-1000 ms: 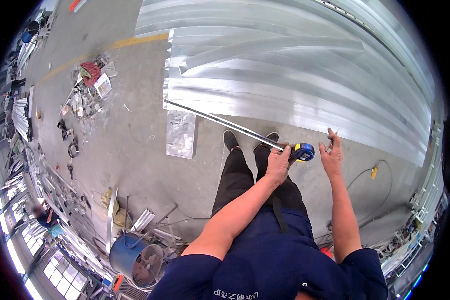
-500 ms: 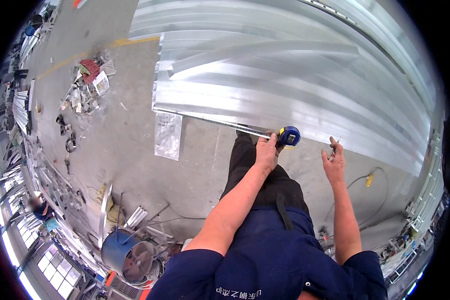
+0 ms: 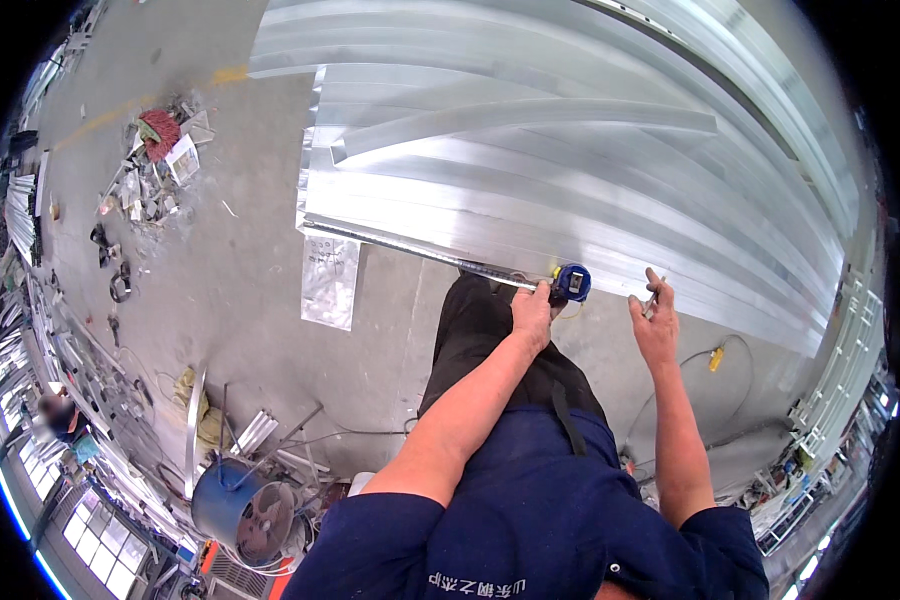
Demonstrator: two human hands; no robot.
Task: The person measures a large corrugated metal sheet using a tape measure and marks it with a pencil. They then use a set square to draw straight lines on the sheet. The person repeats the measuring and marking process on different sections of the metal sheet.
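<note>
A blue and yellow tape measure is in my left hand, its fingers closed round the case and the blade's mouth. The drawn-out blade runs left along the near edge of a stack of long silvery metal profiles, as far as their left end. Off to the right, just short of that same edge, my right hand is raised with a thin pen-like stick between its fingers. The stick's exact kind is too small to tell. One loose profile lies slantwise on top of the stack.
Under the stack's left end lies a silvery sheet with markings. Scrap is heaped on the floor at far left. A blue drum-shaped fan stands at lower left. A cable with a yellow piece lies at right. Another person is far left.
My left hand and the tape measure have shifted slightly down. The right hand has moved a little left, its fingers bent more round the stick. The whole view has shifted slightly.
</note>
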